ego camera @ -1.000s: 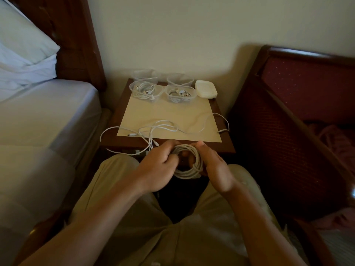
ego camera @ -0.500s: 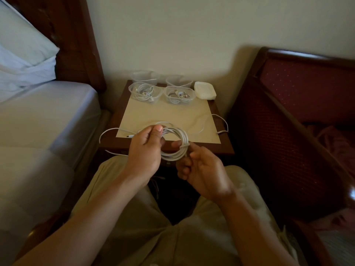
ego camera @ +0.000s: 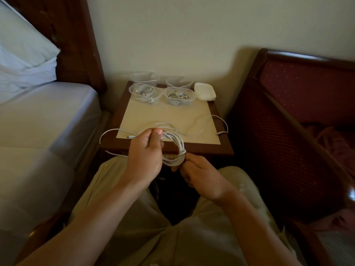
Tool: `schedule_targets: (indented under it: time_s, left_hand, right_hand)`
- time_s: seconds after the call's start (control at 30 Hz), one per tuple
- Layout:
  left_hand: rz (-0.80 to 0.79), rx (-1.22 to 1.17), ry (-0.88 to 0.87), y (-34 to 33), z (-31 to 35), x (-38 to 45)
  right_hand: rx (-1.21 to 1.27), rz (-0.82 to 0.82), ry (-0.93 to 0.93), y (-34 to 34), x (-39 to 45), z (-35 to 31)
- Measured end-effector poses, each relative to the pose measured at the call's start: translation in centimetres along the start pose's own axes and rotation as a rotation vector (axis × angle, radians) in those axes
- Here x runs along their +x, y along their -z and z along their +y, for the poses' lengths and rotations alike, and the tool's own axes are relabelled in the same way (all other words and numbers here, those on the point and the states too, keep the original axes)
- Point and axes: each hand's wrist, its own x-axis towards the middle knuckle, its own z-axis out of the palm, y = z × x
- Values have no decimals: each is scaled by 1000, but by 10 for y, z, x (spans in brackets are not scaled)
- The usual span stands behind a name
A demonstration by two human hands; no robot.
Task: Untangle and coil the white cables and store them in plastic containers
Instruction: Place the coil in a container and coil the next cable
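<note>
A coil of white cable (ego camera: 177, 148) hangs in front of the nightstand's front edge. My left hand (ego camera: 147, 150) grips the coil's top left, thumb on the strands. My right hand (ego camera: 199, 174) pinches the cable end at the coil's lower right, where one turn wraps round the bundle. Loose white cable (ego camera: 201, 127) still trails over the cream mat (ego camera: 169, 116) and off both sides of the nightstand (ego camera: 221, 148). Two clear plastic containers hold coiled cables, the left one (ego camera: 145, 92) and the right one (ego camera: 179, 96). Behind them stand two more clear containers (ego camera: 145, 77) that look empty.
A stack of white lids (ego camera: 205, 91) lies at the nightstand's back right corner. A bed with a pillow (ego camera: 48, 104) borders the left side. A dark wooden bed frame with red upholstery (ego camera: 288, 112) stands to the right. My knees sit just below the nightstand.
Both hands have lifted the coil from my lap up to the nightstand's front edge. My right hand has left the coil's side and dropped to its lower right, pinching the wrapped end.
</note>
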Motion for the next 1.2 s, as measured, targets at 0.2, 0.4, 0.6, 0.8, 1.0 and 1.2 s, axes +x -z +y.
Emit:
schedule_targets:
  time_s: [0.2, 0.4, 0.6, 0.8, 1.0, 1.2]
  left_hand:
    - [-54, 145, 12, -2, -11, -5]
    - [-114, 203, -32, 1, -18, -5]
    - [-79, 172, -37, 1, -18, -4]
    - [-105, 199, -47, 3, -17, -3]
    - [-110, 191, -52, 4, -14, -4]
    - [-125, 152, -10, -2, -15, -9]
  right_hand:
    - [-278, 42, -43, 5, 8, -1]
    - [-463, 128, 172, 8, 9, -1]
    - [-303, 208, 155, 1, 11, -2]
    - [-57, 73, 56, 6, 11, -3]
    - [36, 106, 83, 5, 9, 3]
    - [48, 215, 110, 3, 9, 4]
